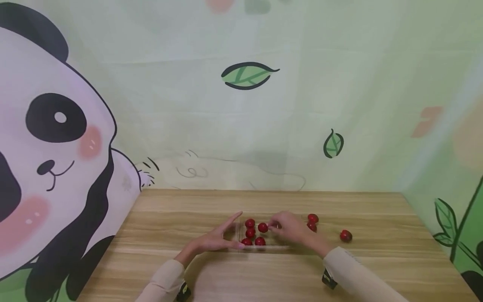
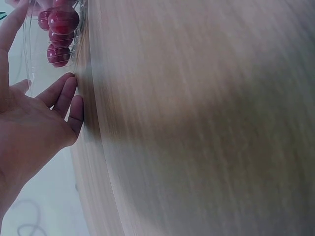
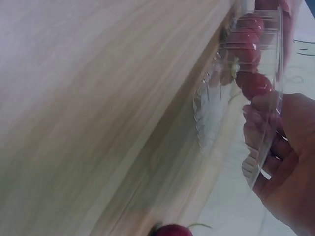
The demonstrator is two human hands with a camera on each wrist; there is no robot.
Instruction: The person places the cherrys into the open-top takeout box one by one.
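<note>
Cherry is sitting in the clear box at the fingertips of the right hand, which is pinching it narrowly, while the left hand is resting widely spread at the box's end. To do this well, the fingers should probably be placing it softly beside the cherries to their left, without squeezing. On the dark wristband behind the right hand I am reading no letters.
</note>
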